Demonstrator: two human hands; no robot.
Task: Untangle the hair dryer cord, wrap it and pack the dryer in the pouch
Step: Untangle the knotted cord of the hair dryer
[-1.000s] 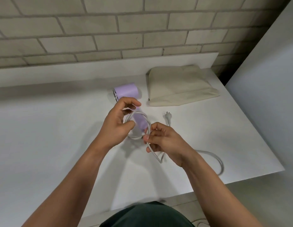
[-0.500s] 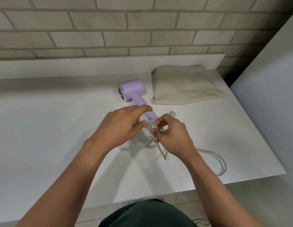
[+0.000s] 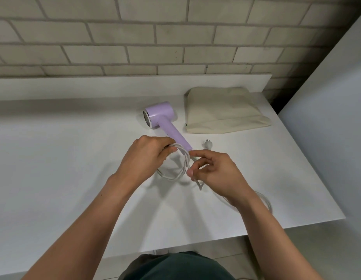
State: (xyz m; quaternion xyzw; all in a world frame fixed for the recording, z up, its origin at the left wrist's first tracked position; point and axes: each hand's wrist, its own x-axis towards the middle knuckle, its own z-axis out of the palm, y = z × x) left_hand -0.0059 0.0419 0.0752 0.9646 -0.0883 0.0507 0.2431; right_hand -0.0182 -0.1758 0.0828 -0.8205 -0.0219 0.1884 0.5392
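Observation:
A lilac hair dryer (image 3: 162,118) lies on the white table (image 3: 64,158), its handle pointing toward me. Its white cord (image 3: 182,166) forms loops just below the handle's end. My left hand (image 3: 147,156) grips the top of the loops with curled fingers. My right hand (image 3: 212,170) pinches the cord at the loops' right side, and a strand hangs below it. More cord (image 3: 265,201) trails behind my right wrist near the table's right edge. The plug (image 3: 206,142) lies on the table right of the handle. A beige fabric pouch (image 3: 224,111) lies flat at the back right.
A brick wall (image 3: 155,37) rises behind a low white ledge (image 3: 94,85) at the table's back. A grey panel (image 3: 327,118) stands to the right. The table's front edge runs close to my body, and its right corner is near the trailing cord.
The dryer's handle has come out from under my hands and now lies bare. My hands have drawn slightly apart, with the cord loops stretched between them.

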